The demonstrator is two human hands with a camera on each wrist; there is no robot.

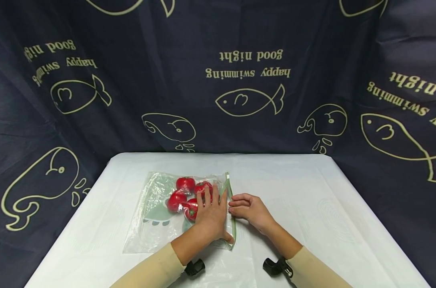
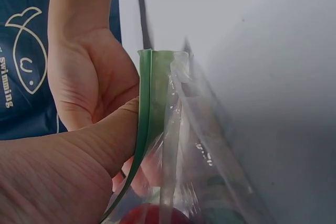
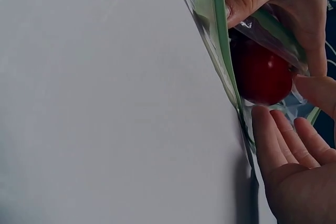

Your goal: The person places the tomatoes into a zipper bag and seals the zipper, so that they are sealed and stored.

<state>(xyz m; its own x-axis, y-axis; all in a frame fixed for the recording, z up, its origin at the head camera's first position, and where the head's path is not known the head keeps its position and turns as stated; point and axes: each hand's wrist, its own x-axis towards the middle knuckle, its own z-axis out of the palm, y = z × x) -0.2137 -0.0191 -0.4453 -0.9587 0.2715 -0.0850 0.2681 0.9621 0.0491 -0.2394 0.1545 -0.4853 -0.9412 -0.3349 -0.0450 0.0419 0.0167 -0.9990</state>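
Note:
A clear zip bag (image 1: 134, 238) with a green zip edge (image 2: 144, 103) lies flat on the table, its mouth facing right. Several red tomatoes (image 1: 185, 184) are inside it. My left hand (image 1: 211, 218) rests over the bag with fingers spread, partly covering the tomatoes; its thumb touches the green edge. Beside the mouth, my right hand (image 1: 255, 212) has its fingers extended, held close to the edge. In the right wrist view, the mouth gapes around one tomato (image 3: 262, 74), near the right thumb and fingertips. Whether they touch it I cannot tell.
A white cloth covers the table (image 1: 293, 180). A dark curtain (image 1: 247, 132) with fish drawings hangs behind and at the sides. Black wrist mounts (image 1: 273, 267) sit under both forearms, just above the table.

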